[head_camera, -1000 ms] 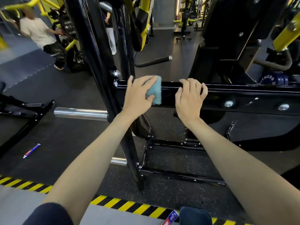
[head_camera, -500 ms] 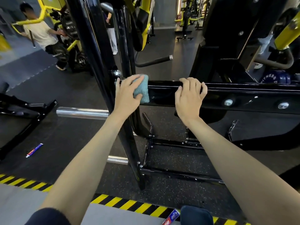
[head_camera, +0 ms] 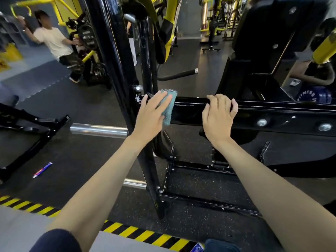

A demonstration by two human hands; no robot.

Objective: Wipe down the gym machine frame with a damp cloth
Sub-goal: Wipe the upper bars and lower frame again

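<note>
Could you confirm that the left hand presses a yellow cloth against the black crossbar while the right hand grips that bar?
Not quite: the head view shows the cloth is teal, not yellow. The left hand does press it against the black crossbar, and the right hand grips that bar.

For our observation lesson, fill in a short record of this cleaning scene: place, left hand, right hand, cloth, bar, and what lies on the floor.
place: gym, black machine frame
left hand: straight fingers press the cloth against the bar
right hand: fingers curled over the bar's top
cloth: teal, beside the upright post
bar: black, horizontal, glossy
floor: small tube, left of the frame
</note>
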